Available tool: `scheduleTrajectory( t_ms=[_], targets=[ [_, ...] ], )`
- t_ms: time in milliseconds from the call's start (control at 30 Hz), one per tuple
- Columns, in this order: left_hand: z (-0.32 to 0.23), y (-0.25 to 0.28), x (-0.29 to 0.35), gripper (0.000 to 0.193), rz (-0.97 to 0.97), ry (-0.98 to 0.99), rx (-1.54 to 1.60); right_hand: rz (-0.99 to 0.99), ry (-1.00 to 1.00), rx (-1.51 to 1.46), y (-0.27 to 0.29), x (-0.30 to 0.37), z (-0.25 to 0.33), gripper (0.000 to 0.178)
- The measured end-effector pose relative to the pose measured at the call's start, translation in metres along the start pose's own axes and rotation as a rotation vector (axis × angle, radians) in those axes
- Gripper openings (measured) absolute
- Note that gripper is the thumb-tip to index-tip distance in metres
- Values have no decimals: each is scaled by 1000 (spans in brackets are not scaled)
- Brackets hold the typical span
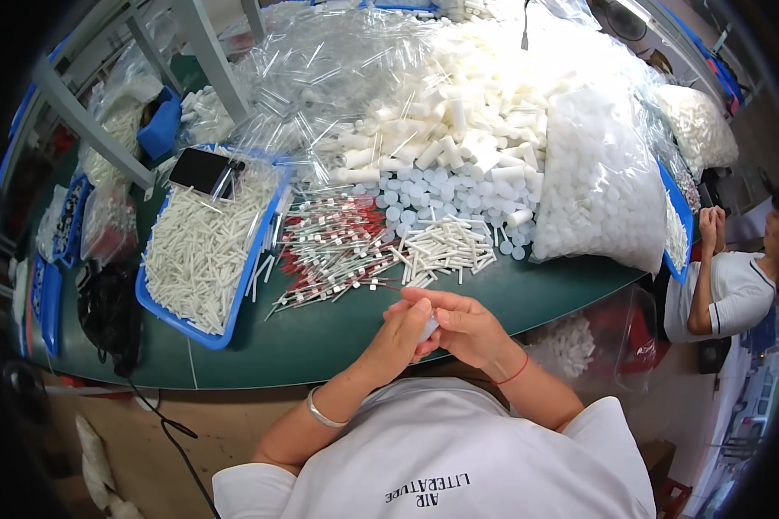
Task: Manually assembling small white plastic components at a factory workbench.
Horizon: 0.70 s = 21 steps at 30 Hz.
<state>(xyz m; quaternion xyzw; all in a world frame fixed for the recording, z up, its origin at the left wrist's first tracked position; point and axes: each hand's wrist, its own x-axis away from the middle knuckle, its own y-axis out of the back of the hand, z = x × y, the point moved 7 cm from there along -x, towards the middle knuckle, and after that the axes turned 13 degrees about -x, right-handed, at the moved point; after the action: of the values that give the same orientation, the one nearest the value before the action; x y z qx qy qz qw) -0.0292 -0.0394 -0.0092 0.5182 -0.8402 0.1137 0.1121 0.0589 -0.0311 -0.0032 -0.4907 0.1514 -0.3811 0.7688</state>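
My left hand (394,341) and my right hand (470,329) meet just over the table's near edge, fingers closed together. Between them shows a small pale, translucent piece (430,328); the fingers cover most of it, so its full shape is hidden. Just beyond my hands lies a heap of thin rods (333,251) with small white blocks and red parts on them. To its right are a pile of short white sticks (446,249) and many round translucent caps (459,192). White cylinders (446,151) are heaped behind the caps.
A blue tray (208,340) of white sticks stands at left, a phone (199,171) resting at its far end. A full clear bag (601,186) sits at right. Clear tubes (294,78) and grey posts (203,56) are farther back. Another person (727,290) sits at right.
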Motion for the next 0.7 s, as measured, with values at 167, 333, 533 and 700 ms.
scheduleTrajectory(
  t_ms=[167,333,533,700],
  targets=[
    [3,-22,-3,56,144,62,198,-112,321,266,-7,37,16,66],
    [10,-52,-8,53,190,180,427,-132,656,1402,-27,77,22,79],
    [37,-92,0,63,317,339,266,-333,623,1429,-5,124,17,70],
    [11,-45,13,19,-1,8,-296,-785,498,1183,60,211,13,64]
  ],
)
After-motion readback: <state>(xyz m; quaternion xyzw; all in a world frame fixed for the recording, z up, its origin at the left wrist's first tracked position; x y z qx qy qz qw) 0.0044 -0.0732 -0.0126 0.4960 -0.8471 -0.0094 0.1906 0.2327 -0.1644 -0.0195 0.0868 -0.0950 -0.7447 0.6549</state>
